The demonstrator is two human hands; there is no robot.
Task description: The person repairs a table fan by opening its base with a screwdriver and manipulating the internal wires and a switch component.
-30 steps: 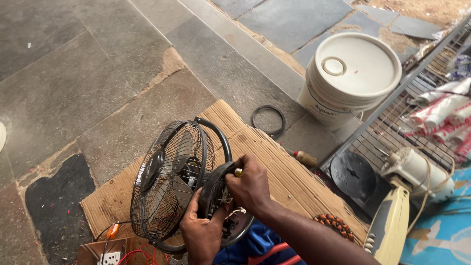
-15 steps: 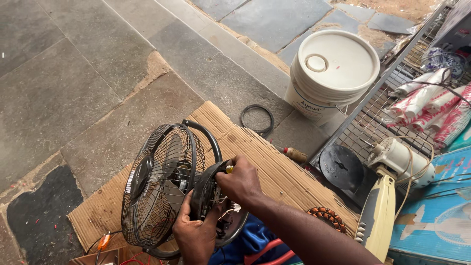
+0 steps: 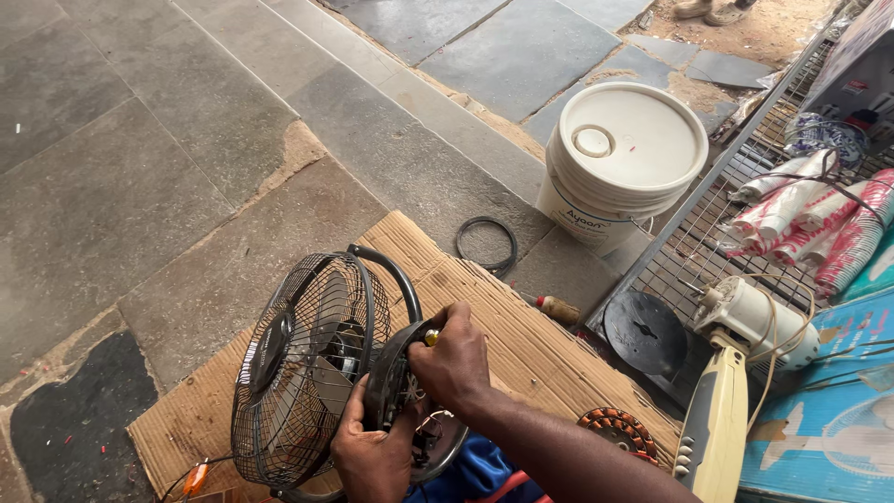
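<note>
Head cam looks straight down at both hands working the back of a black table fan (image 3: 307, 373). Left hand (image 3: 372, 456) is wrapped around the lower part of the fan's rear motor housing (image 3: 400, 401), fingers curled shut on it, so it's basically steadying the whole thing. Right hand (image 3: 456, 359) is clamped over the top of that same housing, with a small yellow-handled tool (image 3: 431, 337) poking out between thumb and fingers; can't tell exactly how much of it is in the grip. Loose thin wires hang out from under the palm.

The fan sits tilted on a sheet of brown cardboard (image 3: 521, 317), near its bottom-left corner, wire cage facing left. Further right on the cardboard's lower edge there's a copper-wound motor stator (image 3: 619, 430). A little brown bottle (image 3: 557, 308) lies near the right edge. Just off the top edge, a black rubber ring (image 3: 486, 244) lies on the stone floor (image 3: 140, 168). Beyond that stands a white lidded bucket (image 3: 619, 158). Off to the right: a cream fan stand with bare motor (image 3: 745, 326) lying by a wire rack (image 3: 745, 196).
</note>
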